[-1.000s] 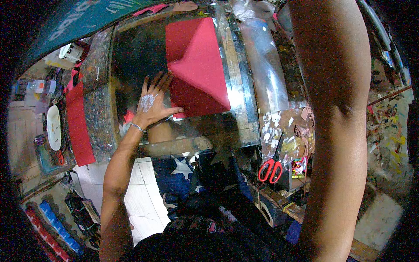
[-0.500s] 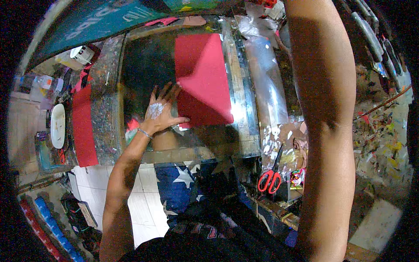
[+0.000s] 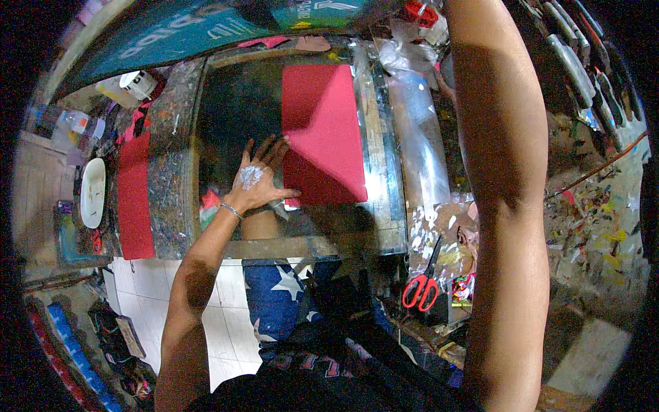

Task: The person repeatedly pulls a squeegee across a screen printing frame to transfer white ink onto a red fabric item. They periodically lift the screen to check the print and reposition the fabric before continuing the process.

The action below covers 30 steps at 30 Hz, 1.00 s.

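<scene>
A red sheet point(image 3: 328, 134) lies on a glass-topped worktable point(image 3: 237, 89), with a shadow across part of it. At its left edge rests my left hand point(image 3: 259, 177), fingers spread and palm down; the fingertips and thumb touch or nearly touch the sheet. White residue shows on the back of this hand, and a bracelet circles the wrist. My right arm point(image 3: 511, 226) stretches up past the top of the picture, so the right hand is out of sight.
Another red strip point(image 3: 135, 196) lies left of the glass, by a white oval dish point(image 3: 93, 193). A white tub point(image 3: 137, 85) stands at the far left. Red-handled scissors point(image 3: 420, 293) and a clear plastic roll point(image 3: 417, 130) are on the right. A teal printed panel point(image 3: 178, 34) borders the far side.
The whole view has shifted slightly, with the table sitting a little lower in the picture. My left hand stays at the red sheet's left edge, and my right arm remains stretched upward.
</scene>
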Each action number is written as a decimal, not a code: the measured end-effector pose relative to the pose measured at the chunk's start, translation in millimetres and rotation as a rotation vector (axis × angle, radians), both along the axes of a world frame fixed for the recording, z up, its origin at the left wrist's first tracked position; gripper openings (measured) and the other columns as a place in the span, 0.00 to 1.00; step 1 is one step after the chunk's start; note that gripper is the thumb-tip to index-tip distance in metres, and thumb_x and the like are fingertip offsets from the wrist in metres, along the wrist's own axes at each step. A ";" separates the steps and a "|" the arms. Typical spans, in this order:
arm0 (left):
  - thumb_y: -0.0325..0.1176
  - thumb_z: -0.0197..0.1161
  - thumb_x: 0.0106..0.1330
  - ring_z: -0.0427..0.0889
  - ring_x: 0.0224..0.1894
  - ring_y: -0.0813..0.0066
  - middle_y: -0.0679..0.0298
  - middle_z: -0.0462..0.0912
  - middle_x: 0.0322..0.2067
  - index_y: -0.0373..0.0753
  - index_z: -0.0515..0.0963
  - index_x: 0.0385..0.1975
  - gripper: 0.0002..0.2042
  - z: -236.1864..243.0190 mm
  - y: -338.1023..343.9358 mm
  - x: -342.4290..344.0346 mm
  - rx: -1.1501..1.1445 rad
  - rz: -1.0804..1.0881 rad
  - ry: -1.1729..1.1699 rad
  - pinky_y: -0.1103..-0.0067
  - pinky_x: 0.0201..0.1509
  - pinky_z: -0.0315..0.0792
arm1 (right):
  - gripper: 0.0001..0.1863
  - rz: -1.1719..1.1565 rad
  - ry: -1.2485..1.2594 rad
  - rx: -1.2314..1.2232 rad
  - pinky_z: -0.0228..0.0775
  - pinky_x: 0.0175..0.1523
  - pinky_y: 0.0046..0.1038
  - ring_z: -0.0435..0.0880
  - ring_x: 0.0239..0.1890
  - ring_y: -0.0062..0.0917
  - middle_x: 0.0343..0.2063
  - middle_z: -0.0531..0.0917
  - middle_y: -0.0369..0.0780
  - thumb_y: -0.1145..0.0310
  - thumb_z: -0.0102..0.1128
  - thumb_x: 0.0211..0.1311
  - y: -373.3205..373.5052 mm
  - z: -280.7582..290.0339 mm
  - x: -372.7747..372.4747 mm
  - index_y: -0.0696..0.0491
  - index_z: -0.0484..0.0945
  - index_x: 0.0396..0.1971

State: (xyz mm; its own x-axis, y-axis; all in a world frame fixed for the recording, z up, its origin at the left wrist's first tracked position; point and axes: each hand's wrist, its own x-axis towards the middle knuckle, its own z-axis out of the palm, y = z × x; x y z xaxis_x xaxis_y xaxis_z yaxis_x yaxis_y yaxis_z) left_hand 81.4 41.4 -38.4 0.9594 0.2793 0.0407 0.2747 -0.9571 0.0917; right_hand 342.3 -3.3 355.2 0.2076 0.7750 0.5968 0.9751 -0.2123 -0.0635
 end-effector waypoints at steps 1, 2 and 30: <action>0.75 0.60 0.48 0.48 0.76 0.58 0.58 0.55 0.73 0.37 0.55 0.72 0.57 5.2 -3.0 0.9 -0.081 0.020 -0.011 0.51 0.77 0.35 | 0.42 0.020 0.009 -0.024 0.73 0.55 0.44 0.82 0.48 0.51 0.44 0.82 0.61 0.33 0.49 0.59 -6.6 1.8 -3.0 0.64 0.84 0.41; 0.74 0.60 0.48 0.47 0.76 0.57 0.56 0.54 0.73 0.36 0.54 0.72 0.58 18.4 -3.7 0.7 -0.159 0.041 -0.024 0.51 0.77 0.34 | 0.42 0.041 0.018 -0.045 0.73 0.55 0.44 0.83 0.48 0.50 0.44 0.82 0.61 0.33 0.49 0.59 -13.1 0.9 -4.6 0.64 0.84 0.39; 0.52 0.76 0.42 0.76 0.39 0.55 0.54 0.74 0.32 0.34 0.72 0.32 0.29 36.7 -38.5 -78.2 -0.077 0.077 -0.299 0.66 0.43 0.69 | 0.15 0.175 0.264 -0.676 0.76 0.35 0.49 0.85 0.32 0.48 0.27 0.84 0.51 0.58 0.65 0.57 -96.0 -267.0 -63.1 0.53 0.78 0.36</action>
State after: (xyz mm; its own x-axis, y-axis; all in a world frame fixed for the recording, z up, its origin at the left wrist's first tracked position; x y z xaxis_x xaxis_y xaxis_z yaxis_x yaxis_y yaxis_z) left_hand 3.2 2.8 -1.7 0.8840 0.3637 0.2936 0.2960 -0.9217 0.2506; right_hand 279.2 -99.3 88.2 0.1182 0.9902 -0.0741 0.9687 -0.1314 -0.2107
